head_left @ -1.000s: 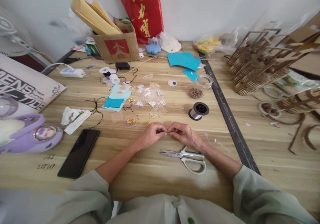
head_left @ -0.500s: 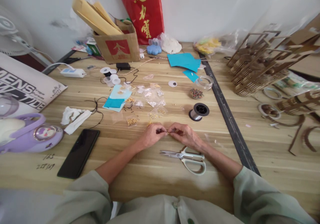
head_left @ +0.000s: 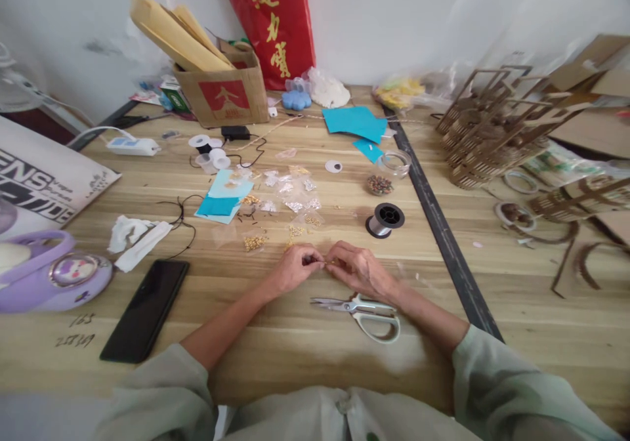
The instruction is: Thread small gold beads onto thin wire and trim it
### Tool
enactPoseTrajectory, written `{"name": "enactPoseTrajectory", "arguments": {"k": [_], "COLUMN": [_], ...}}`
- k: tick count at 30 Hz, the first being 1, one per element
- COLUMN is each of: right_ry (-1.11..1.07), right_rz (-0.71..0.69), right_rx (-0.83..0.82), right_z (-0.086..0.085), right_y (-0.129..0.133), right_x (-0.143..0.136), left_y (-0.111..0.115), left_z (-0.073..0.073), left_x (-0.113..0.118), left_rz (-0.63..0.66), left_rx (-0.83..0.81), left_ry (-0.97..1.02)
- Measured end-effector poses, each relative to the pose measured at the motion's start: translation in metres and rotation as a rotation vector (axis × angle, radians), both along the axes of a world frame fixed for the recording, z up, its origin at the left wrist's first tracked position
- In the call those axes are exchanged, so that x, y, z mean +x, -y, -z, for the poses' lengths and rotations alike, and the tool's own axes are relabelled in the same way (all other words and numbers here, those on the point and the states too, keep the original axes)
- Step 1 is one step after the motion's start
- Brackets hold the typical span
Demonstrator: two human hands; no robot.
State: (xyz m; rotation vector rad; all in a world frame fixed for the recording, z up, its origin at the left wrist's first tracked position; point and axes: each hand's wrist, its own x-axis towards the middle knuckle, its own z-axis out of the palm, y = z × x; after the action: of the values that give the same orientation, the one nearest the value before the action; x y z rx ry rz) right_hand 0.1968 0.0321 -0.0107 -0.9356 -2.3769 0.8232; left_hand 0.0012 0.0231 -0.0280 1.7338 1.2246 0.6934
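My left hand [head_left: 296, 268] and my right hand [head_left: 358, 268] meet over the middle of the table, fingertips pinched together on something tiny, too small to make out. Scissors with pale handles [head_left: 377, 323] lie just below my right hand, blades pointing left. Beyond my fingers are small gold beads [head_left: 254, 242] and clear bags of silver pieces [head_left: 295, 195]. A spool of thin wire [head_left: 385, 220] stands to the upper right of my right hand, with a dish of mixed beads [head_left: 379, 184] behind it.
A black phone [head_left: 145, 311] lies at the left, near white tissue [head_left: 140, 241] and a purple item [head_left: 59, 273]. Blue sheets [head_left: 354, 123], a cardboard box [head_left: 224, 96] and a red bag [head_left: 278, 27] are at the back. Wooden baskets [head_left: 485, 132] stand at the right.
The view has shifted slightly, so most things on the table appear a little further left. Both hands keep nearly the same pinched pose, fingertips together.
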Motion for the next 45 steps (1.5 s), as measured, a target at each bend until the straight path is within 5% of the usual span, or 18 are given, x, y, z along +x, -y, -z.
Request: {"name": "enactPoseTrajectory", "arguments": {"k": [11, 15, 23, 34, 39, 45], "right_ry": [-0.092, -0.036, 0.403, 0.936, 0.931, 0.594], "right_rz": [0.193, 0.165, 0.304, 0.423, 0.39, 0.408], "right_rx": [-0.249, -0.208, 0.11, 0.122, 0.102, 0.059], "right_z": [0.009, -0.001, -0.031, -0.025, -0.016, -0.028], "right_y": [0.008, 0.006, -0.005, 0.009, 0.004, 0.001], "right_x": [-0.01, -0.004, 0.052, 0.061, 0.061, 0.07], "left_y": [0.002, 0.003, 0.002, 0.003, 0.003, 0.004], "left_z": [-0.006, -0.009, -0.006, -0.009, -0.01, -0.011], "left_x": [0.003, 0.002, -0.004, -0.007, -0.009, -0.009], "left_rz": [-0.06, -0.071, -0.059, -0.066, -0.094, -0.098], "left_rx": [-0.059, -0.1, -0.192, -0.252, -0.234, -0.228], "left_ry": [0.139, 0.212, 0.329, 0.344, 0.354, 0.397]}}
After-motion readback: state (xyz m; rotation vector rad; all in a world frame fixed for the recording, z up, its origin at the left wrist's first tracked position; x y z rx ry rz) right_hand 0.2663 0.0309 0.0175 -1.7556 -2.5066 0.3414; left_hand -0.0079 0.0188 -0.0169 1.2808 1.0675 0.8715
